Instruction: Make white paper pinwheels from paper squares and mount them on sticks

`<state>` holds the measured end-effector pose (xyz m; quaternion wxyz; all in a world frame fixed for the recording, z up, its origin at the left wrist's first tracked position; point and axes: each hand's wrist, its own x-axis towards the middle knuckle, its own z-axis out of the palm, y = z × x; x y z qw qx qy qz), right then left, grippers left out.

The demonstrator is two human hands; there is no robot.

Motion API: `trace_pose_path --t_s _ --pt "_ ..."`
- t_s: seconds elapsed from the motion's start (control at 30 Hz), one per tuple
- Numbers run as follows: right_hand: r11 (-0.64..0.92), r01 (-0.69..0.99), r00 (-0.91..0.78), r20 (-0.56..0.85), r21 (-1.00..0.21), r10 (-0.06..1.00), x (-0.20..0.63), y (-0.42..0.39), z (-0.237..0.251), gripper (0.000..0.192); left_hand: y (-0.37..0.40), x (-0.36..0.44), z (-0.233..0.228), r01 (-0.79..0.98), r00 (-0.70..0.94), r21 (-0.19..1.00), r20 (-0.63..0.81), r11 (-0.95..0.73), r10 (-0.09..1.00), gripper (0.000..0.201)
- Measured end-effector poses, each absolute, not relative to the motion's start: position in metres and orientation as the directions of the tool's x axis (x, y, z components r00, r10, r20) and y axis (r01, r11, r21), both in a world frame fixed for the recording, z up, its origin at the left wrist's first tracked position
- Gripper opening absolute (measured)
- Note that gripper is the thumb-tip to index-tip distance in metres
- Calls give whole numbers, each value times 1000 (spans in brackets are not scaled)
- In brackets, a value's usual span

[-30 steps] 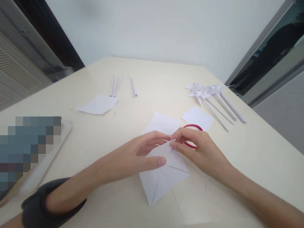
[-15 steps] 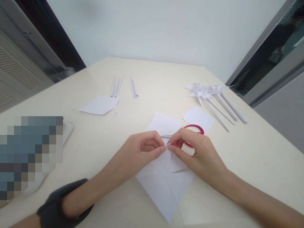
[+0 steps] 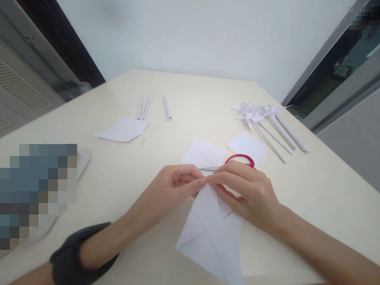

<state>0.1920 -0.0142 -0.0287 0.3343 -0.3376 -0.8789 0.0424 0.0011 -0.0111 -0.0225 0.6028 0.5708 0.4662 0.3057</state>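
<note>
- Here, the left hand (image 3: pixel 175 184) and right hand (image 3: pixel 247 194) meet fingertip to fingertip near the middle of the cream table (image 3: pixel 311 190), both pinched on one raised corner of the white slit paper square (image 3: pixel 212 233).
- The rest of the sheet hangs from that pinch toward the near edge; one flap folds under the right hand.
- Judged as a folding step: the corner is best kept pinched by one hand while the other brings in the next flap, so the gathered tips do not spring apart.
- A light grip seems wise; the thin paper would crease or tear at the slits if pulled.
- Just beyond the hands lie a flat white paper sheet (image 3: pixel 204 153) and a red loop-shaped handle (image 3: pixel 240 157), partly hidden.
- At far right lie finished white paper pinwheels on rolled sticks (image 3: pixel 267 118); at far left, spare rolled paper sticks (image 3: pixel 145 106) and another white paper square (image 3: pixel 123 130).
</note>
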Motion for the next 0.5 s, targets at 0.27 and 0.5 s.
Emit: trace_pose_path --t_s 0.27,0.5 --pt "849 528 -684 581 -21 440 195 -11 -29 20 -8 -3 -23 141 351 967 -249 211 903 12" --pt "498 489 -451 281 -716 847 193 -10 -17 10 -11 -1 -15 317 379 948 -139 12 915 15"
